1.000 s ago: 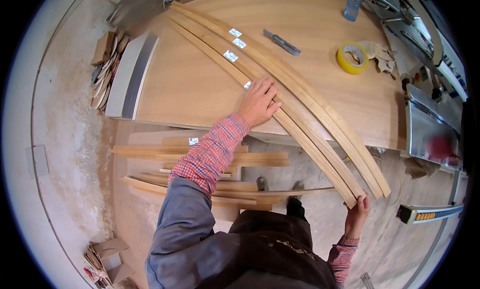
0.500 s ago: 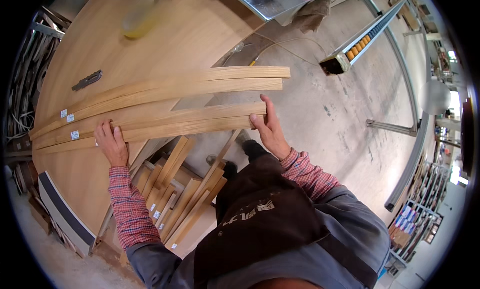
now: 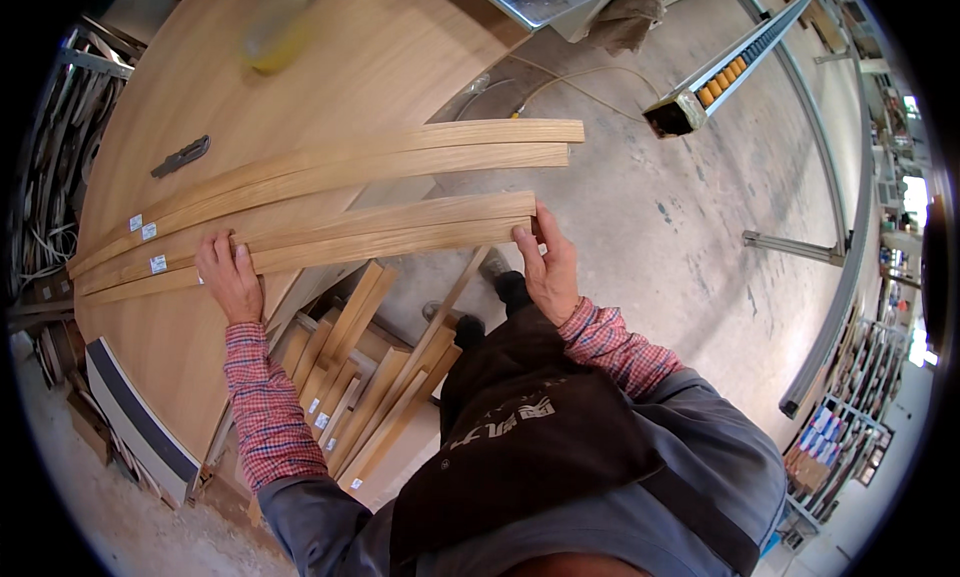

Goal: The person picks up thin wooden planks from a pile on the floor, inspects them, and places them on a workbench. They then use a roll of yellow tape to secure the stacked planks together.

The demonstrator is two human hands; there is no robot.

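Observation:
Two long pale wooden strips (image 3: pixel 400 232) lie side by side in front of me, their left parts on the wooden table and their right ends past its edge. My left hand (image 3: pixel 232 279) grips them over the table, fingers across the wood and thumb at the near side. At their right ends, my right hand (image 3: pixel 550 269) closes its thumb and fingers on the wood; some fingers are partly hidden. Just beyond lies a second pair of strips (image 3: pixel 430 160), apart from the first at the right end. Small white labels (image 3: pixel 158 264) mark the strips' left parts.
On the curved wooden table (image 3: pixel 330 87) lies a dark utility knife (image 3: pixel 181 157). Several wooden pieces (image 3: pixel 350 317) stand below the near edge. A roller rail (image 3: pixel 735 72) and a cable (image 3: pixel 580 74) are at the far right, a metal frame (image 3: pixel 800 247) nearer.
My right index finger has come down from its raised position against the strips' end. The held strips have shifted slightly, their right ends a little farther away. My left hand keeps its place on them.

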